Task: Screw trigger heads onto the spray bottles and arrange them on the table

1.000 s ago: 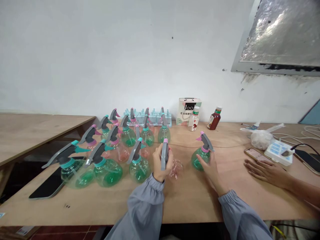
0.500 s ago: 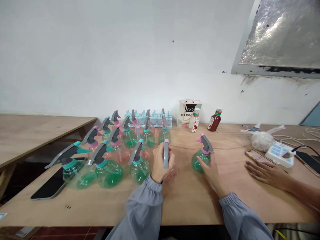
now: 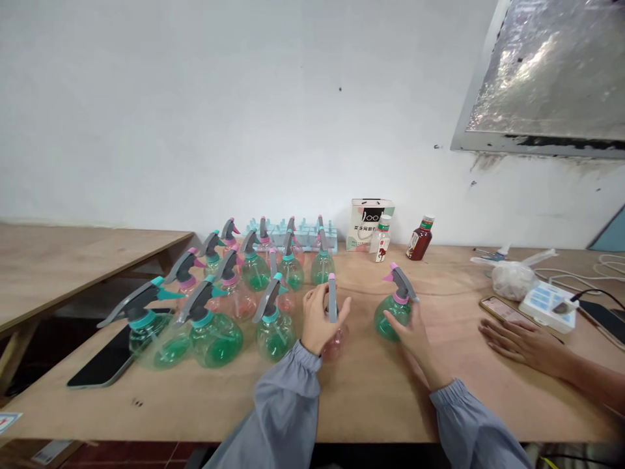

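My left hand [image 3: 317, 320] is wrapped round the neck of a clear pink spray bottle [image 3: 336, 344] with a grey trigger head. The bottle stands upright on the wooden table [image 3: 371, 397], just right of a cluster of spray bottles. My right hand [image 3: 414, 329] cups the right side of a green spray bottle [image 3: 390, 316] that has a grey trigger and a pink nozzle. That bottle stands alone, a hand's width right of the pink one. Both my arms wear grey sleeves.
Several green and pink spray bottles [image 3: 215, 326] crowd the left. A black phone [image 3: 105, 361] lies beside them. At the back are an ice tray [image 3: 303, 231], a paper bag [image 3: 367, 225] and two small bottles. Another person's hand [image 3: 517, 339] rests by a phone [image 3: 502, 309].
My left hand has brought the pink bottle from a tilt to upright and a little to the right. My right hand has stayed on the green bottle. The other person's hand has barely moved.
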`<state>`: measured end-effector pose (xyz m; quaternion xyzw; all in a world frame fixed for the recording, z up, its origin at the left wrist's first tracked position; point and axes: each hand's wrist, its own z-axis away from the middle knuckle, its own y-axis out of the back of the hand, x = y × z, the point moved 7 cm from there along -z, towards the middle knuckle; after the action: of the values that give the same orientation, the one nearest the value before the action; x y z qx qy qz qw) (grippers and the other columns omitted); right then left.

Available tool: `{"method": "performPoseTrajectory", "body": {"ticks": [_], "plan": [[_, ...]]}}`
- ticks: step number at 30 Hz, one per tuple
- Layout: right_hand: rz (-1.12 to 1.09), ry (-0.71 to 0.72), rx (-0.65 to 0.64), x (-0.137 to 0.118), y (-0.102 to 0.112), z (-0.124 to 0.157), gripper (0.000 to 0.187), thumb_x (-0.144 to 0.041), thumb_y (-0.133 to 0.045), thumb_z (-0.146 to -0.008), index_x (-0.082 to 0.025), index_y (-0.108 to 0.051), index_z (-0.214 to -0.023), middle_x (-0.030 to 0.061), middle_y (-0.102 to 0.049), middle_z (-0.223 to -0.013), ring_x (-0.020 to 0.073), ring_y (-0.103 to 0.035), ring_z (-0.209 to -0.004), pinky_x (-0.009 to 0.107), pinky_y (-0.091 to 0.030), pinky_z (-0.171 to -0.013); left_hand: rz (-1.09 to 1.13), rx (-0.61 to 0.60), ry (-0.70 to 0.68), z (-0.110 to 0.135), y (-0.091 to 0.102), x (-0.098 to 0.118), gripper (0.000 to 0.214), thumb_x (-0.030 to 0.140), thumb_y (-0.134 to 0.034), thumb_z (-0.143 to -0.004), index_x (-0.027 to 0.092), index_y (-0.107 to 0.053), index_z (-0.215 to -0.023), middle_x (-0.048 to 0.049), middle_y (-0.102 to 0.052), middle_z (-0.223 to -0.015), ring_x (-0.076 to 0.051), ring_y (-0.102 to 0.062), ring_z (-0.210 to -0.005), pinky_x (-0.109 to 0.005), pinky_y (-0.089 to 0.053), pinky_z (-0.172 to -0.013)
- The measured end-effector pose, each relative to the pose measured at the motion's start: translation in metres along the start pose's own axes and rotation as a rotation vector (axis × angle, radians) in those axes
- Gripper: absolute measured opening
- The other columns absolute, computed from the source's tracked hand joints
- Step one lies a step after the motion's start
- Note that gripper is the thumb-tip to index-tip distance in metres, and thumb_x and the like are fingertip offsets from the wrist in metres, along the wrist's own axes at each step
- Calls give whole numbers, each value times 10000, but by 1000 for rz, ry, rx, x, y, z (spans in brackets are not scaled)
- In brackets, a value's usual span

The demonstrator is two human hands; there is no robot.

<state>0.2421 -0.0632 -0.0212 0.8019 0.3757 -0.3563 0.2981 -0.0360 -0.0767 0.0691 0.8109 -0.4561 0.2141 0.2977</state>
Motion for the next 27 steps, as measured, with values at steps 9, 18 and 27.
{"method": "performPoseTrajectory", "body": {"ticks": [9,18,27], "plan": [[-57,127,-267,-53,-3,-49,802,-564,-777,-737,-309,-481,-1438,92,-633,-1363,299,-604,-1260,512,-461,-1107,-6,-5,65,33,-5,-29,628,355,-762,-719,248,-512,-1285,-83,-740,-1119,-281,-706,-1090,-472,-493,-999],[-224,77,-377,-72,-25,-63,667,-627,-715,-771,-302,-607,-1343,94,-712,-1239,312,-635,-1224,505,-520,-1039,-208,-186,225,49,-26,-65,781,396,-840,-641,188,-446,-1282,-193,-674,-1268,-397,-656,-1207,-572,-497,-990],[-219,93,-396,-63,-35,-34,564,-522,-690,-828,-275,-621,-1330,95,-713,-1235,254,-660,-1164,426,-536,-1017,30,-80,346,50,-29,-99,896,492,-785,-718,146,-330,-1408,-245,-498,-1432,-388,-523,-1371,-569,-436,-1114]]}}
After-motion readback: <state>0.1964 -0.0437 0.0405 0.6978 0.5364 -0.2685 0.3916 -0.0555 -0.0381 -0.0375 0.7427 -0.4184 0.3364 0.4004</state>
